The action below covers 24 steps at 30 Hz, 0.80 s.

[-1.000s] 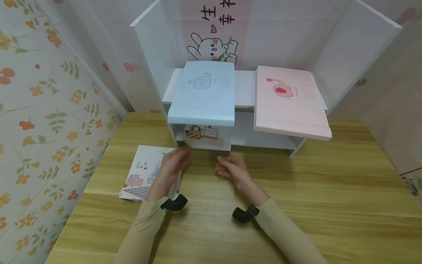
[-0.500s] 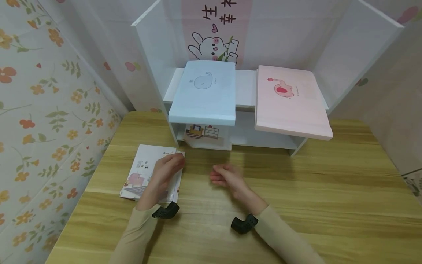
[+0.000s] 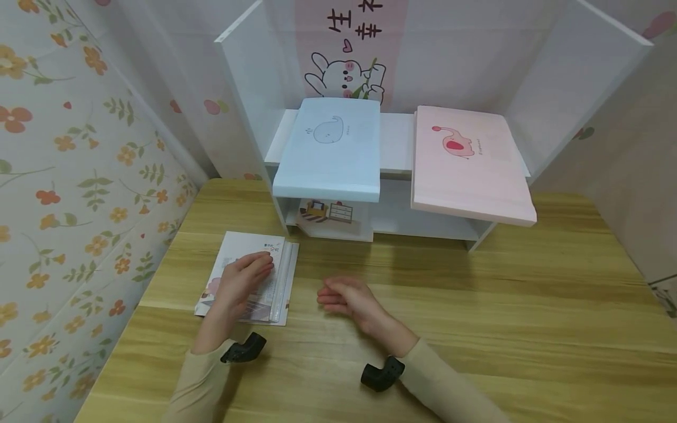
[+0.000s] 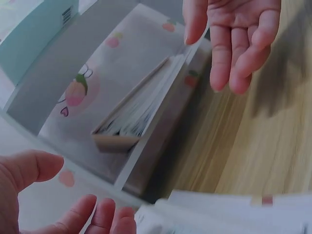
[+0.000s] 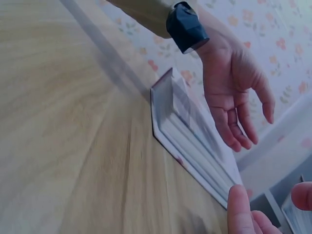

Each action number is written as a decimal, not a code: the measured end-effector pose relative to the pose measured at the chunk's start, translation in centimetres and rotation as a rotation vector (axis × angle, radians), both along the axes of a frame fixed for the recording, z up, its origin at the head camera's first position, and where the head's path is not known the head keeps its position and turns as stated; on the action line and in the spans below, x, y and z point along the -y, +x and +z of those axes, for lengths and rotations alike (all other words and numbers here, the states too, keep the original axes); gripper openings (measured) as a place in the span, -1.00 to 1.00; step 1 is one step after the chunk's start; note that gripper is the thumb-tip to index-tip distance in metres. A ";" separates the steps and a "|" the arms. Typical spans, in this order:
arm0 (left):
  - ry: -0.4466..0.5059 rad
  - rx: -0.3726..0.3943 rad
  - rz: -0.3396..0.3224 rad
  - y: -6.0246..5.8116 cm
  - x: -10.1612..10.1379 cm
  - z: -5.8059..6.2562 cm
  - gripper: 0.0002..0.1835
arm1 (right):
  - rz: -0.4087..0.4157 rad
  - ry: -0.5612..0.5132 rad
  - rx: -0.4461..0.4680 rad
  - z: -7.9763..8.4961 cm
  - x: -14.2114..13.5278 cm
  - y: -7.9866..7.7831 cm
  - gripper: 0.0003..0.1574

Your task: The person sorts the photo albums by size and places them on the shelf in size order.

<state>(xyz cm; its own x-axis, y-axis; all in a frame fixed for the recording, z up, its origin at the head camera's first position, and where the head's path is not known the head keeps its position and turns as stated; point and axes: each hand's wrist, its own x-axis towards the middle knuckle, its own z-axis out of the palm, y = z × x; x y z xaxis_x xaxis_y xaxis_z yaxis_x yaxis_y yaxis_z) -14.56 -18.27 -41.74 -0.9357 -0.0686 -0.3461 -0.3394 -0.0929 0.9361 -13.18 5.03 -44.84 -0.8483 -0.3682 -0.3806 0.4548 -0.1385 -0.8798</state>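
Note:
My left hand (image 3: 239, 285) hovers over a small stack of notebooks (image 3: 282, 279) on the left of the table, its fingers loosely bent and holding nothing. Their covers have a pastel drawing and are partly hidden by that hand. To the right of the stack, my right hand (image 3: 353, 302) is in the air above bare wood, with relaxed fingers and nothing in them. The right wrist view shows the pale page edges of the stacked notebooks (image 5: 187, 134) beneath my left hand (image 5: 234, 83). A book with furniture pictures (image 3: 330, 226) lies in the shelf's lower left part.
A white desktop shelf (image 3: 394, 141) stands at the back with tall side panels. On its upper board lie a light blue whale-print book (image 3: 330, 164) and a pink elephant-print book (image 3: 471, 179), both overhanging the front. Floral fabric (image 3: 90, 194) hangs at the left.
Both hands have drawn back from the shelf's lower left opening toward the person. My left hand moved left over the notebooks; my right hand also shifted left. The books stayed in place.

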 end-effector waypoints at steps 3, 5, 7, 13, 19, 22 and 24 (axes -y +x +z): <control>-0.021 0.006 0.007 0.4 0.8 0.2 -0.48 | 0.021 -0.008 -0.001 0.1 0.4 0.3 -0.49; -0.022 0.007 0.012 0.7 1.4 0.3 -0.47 | 0.035 -0.012 0.006 0.2 0.8 0.5 -0.49; -0.014 0.008 0.020 0.9 1.9 0.4 -0.47 | 0.054 -0.024 0.019 0.2 1.1 0.7 -0.49; -0.004 -0.001 0.024 1.7 3.3 0.8 -0.51 | 0.102 -0.053 0.051 0.3 2.4 1.2 -0.48; 0.008 -0.040 0.033 2.3 4.7 1.1 -0.54 | 0.099 -0.086 0.096 0.3 3.6 1.7 -0.48; 0.003 -0.099 0.047 2.5 6.1 0.1 -0.69 | 0.098 -0.102 0.121 0.2 4.2 2.0 -0.48; 0.010 -0.133 0.075 2.5 7.3 -1.0 -0.78 | 0.108 -0.103 0.127 0.2 4.4 2.2 -0.47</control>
